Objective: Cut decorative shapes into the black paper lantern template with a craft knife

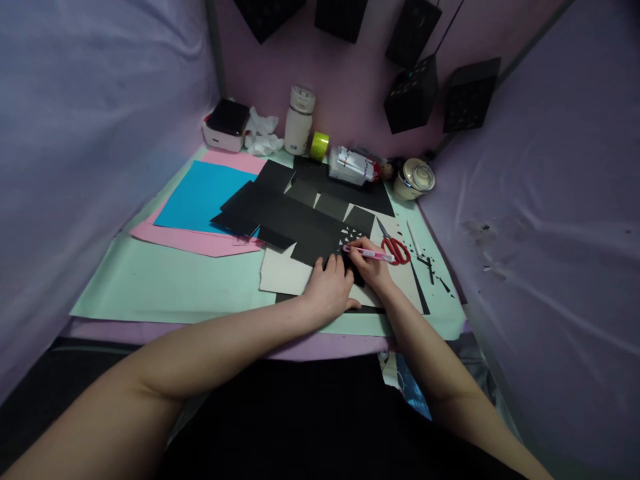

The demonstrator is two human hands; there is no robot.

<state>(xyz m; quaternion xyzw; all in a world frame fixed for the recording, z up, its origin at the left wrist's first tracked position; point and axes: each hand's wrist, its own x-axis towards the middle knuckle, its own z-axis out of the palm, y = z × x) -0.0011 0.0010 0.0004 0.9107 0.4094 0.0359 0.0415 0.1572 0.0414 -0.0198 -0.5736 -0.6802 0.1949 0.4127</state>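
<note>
A pink-and-white craft knife [371, 253] is gripped in my right hand [373, 267], its tip at the black card [300, 215]. Small triangular cut-outs [351, 235] show pale just above the tip. My left hand [331, 288] lies flat on the card's near edge, fingers spread, holding nothing. The card has notched flaps along its edges and rests on a cream board [283, 270]. Just right of my right hand lie red-handled scissors [395, 248], blades pointing away. The knife's blade is too small to make out.
Black scraps [444, 285] and a white pen [414, 239] lie at the right. Blue card [195, 197] and pink card [200, 245] are at the left. Along the back stand a white bottle [299, 123], yellow tape [319, 145] and a lidded jar [414, 179]. Black boxes [413, 97] hang above.
</note>
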